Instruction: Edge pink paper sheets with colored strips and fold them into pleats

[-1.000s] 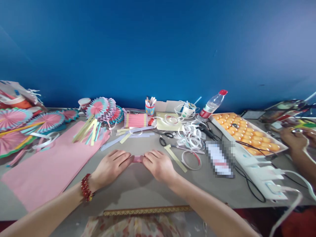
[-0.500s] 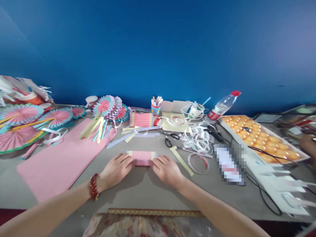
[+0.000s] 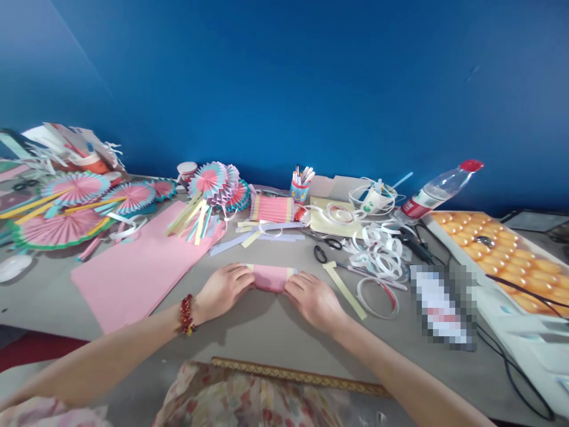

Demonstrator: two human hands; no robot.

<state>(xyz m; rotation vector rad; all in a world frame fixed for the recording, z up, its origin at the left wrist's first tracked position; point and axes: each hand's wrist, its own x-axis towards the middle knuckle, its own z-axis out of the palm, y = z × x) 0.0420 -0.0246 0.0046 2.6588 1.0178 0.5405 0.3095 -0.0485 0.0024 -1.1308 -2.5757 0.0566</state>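
Observation:
A small folded piece of pink paper (image 3: 272, 277), with pale yellow and lavender strips along its two ends, is between my hands at the table's middle. My left hand (image 3: 224, 290) pinches its left end, fingers curled over the edge and thumb hidden. At the right end, my right hand (image 3: 313, 298) grips it in the same way. Just beyond lies a pleated pink paper (image 3: 272, 209) with similar yellow and lavender ends. Black-handled scissors (image 3: 326, 252) and a pale yellow paper strip (image 3: 345, 290) lie right of my right hand.
Large pink sheets (image 3: 128, 273) and pleated paper fans (image 3: 128, 198) cover the left side. To the right are curled white strips (image 3: 377, 252), a tilted plastic bottle (image 3: 438, 193), a blurred-out flat object (image 3: 442, 308), an orange bumpy tray (image 3: 493, 249) and black cables (image 3: 511, 367).
The camera has turned left, so the table's things sit further right in view. Both hands keep hold of the pink paper, which now tilts slightly.

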